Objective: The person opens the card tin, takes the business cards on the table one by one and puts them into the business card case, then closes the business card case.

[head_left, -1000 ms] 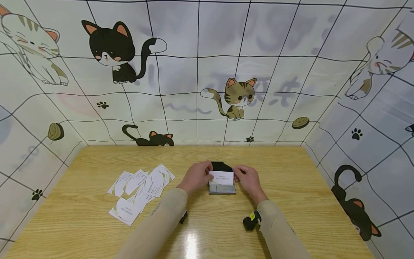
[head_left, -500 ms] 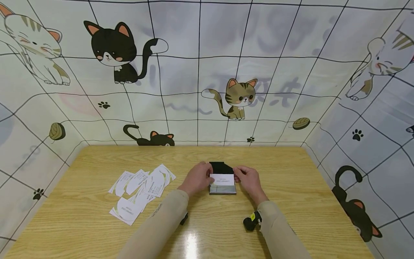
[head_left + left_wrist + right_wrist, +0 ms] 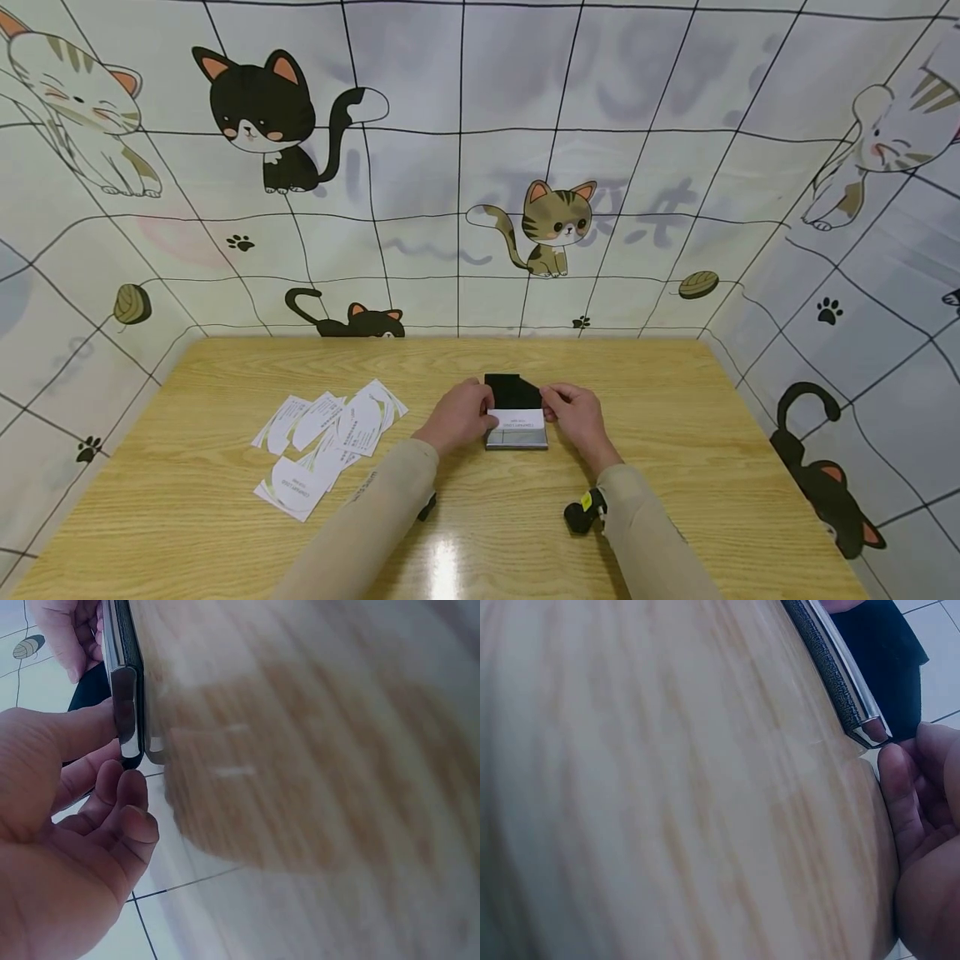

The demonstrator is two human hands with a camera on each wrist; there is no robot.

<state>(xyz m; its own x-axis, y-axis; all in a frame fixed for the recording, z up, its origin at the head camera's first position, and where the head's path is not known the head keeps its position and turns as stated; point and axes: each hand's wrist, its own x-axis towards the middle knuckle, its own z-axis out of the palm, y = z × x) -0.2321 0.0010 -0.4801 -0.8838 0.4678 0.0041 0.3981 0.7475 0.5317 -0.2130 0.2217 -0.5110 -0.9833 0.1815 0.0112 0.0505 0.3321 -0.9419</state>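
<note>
A business card holder [image 3: 516, 439] with a silver metal front lies on the table, its black flap [image 3: 512, 390] raised at the far side. A white business card [image 3: 517, 419] sits partly in its pocket, the lower part hidden by the metal front. My left hand [image 3: 459, 415] grips the holder's left side, with the thumb at the card's left edge. In the left wrist view, a finger lies against the metal edge [image 3: 129, 712]. My right hand [image 3: 577, 417] pinches the right edge of the flap. The right wrist view shows those fingertips [image 3: 896, 769] at the holder's corner.
Several loose white business cards [image 3: 360, 425] lie overlapping on the left of the wooden table [image 3: 660, 392]. Cat-printed cloth walls [image 3: 420, 167] rise at the back and both sides. A black wrist device [image 3: 583, 512] sits at the right sleeve.
The business card has slid down toward the person, deeper into the holder's pocket, so less of it shows. My left hand has shifted slightly nearer; my right hand stays put.
</note>
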